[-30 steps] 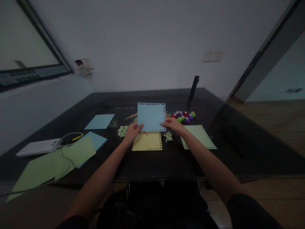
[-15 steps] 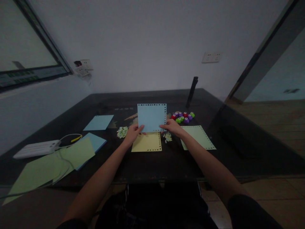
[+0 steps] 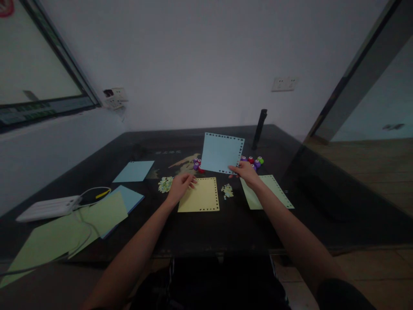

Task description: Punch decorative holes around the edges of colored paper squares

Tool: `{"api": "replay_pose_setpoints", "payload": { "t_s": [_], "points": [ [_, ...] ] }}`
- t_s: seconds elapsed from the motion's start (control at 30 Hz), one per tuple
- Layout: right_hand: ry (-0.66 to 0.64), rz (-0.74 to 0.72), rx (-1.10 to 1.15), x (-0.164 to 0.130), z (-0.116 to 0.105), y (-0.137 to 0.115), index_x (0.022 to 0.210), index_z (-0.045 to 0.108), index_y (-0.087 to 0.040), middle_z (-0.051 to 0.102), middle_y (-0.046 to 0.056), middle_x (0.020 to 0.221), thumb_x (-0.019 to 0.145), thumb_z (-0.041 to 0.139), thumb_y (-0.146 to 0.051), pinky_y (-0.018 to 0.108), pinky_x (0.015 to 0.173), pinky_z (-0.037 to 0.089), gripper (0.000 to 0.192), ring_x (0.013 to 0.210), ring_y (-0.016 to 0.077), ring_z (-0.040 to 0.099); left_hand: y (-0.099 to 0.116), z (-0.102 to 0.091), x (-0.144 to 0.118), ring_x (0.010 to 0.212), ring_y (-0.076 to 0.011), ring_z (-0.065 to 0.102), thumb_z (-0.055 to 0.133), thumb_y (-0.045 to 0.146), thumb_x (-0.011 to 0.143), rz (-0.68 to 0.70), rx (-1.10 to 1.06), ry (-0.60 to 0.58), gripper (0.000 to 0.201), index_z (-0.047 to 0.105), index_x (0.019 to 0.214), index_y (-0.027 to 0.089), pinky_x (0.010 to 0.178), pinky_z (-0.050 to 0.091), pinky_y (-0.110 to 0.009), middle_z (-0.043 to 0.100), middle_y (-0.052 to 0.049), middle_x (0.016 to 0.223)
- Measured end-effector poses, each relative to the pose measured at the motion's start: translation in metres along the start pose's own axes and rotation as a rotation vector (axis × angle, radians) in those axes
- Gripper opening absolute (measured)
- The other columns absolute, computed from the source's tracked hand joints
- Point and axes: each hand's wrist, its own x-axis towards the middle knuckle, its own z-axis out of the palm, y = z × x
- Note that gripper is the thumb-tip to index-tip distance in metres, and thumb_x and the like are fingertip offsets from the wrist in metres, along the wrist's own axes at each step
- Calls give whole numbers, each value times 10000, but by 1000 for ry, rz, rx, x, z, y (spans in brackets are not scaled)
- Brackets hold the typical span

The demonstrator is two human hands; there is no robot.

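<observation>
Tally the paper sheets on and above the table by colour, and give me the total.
Blue sheets: 3, one held up by the right hand, two lying at left.
Yellow sheet: 1, under the left hand.
Green sheets: 3, one at right, two at left.
Total: 7

Small round paper punches in purple, red and green are crowding the far side, with a dark upright cylinder standing behind them. Heaps of punched paper bits are lying left and right of the yellow perforated sheet. Bare dark tabletop is lying open along the near edge.
</observation>
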Motion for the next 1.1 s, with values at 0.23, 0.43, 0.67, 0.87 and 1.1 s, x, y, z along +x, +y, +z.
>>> {"api": "replay_pose_setpoints", "payload": {
  "t_s": [0.23, 0.43, 0.67, 0.87, 1.1],
  "points": [
    [123, 0, 109, -15, -30, 6, 707, 619, -130, 664, 45, 662, 574, 749, -285, 216, 426, 369, 242, 488, 127, 599, 0, 4, 11, 707, -192, 647, 499, 351, 831, 101, 305, -6, 222, 639, 851, 179, 683, 480, -315, 695, -57, 799],
    [136, -10, 106, -27, -24, 6, 720, 615, -131, 650, 28, 601, 547, 749, -322, 210, 407, 330, 290, 483, 139, 599, 4, 16, 41, 784, -207, 615, 530, 252, 809, 162, 596, 79, 206, 616, 984, 188, 731, 467, -337, 659, -79, 919],
    [152, -1, 128, -31, -22, 6, 697, 615, -128, 662, 39, 619, 547, 750, -283, 198, 388, 317, 254, 472, 137, 603, 3, 40, 57, 985, -278, 564, 613, 343, 775, 151, 912, 89, 399, 547, 1132, 179, 792, 441, -357, 548, -146, 1135],
    [146, 0, 163, -33, -20, 3, 691, 621, -131, 673, 40, 621, 534, 758, -269, 192, 372, 305, 250, 458, 135, 600, 4, 48, 55, 1007, -258, 551, 604, 289, 788, 143, 1008, 65, 368, 539, 1136, 190, 817, 412, -333, 553, -132, 1155],
    [140, -14, 159, -34, -19, 3, 683, 611, -135, 668, 35, 609, 529, 769, -288, 195, 370, 319, 269, 455, 139, 604, 6, 46, 51, 972, -266, 573, 590, 281, 804, 136, 823, 42, 321, 558, 1114, 203, 828, 409, -367, 624, -126, 1056]
  ]
}}
